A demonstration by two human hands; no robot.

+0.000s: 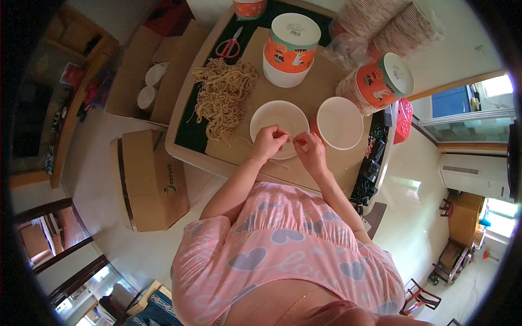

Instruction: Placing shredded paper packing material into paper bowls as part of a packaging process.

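Note:
Close together over the near rim of a white paper tub, my left hand and my right hand pinch a thin strand of tan twine between their fingertips. Most of that strand is hidden by my fingers. Just right of my right hand stands a second paper tub, orange outside and white inside, its mouth facing up. A loose heap of tan twine lies left of the tubs. A short loose end shows on the cardboard below my hands.
Behind the tubs stands an upside-down stack of orange tubs. Another stack leans at the right, near bagged tubs. Pink-handled scissors lie at the back left. Black cables line the right edge. Cardboard boxes stand left of the table.

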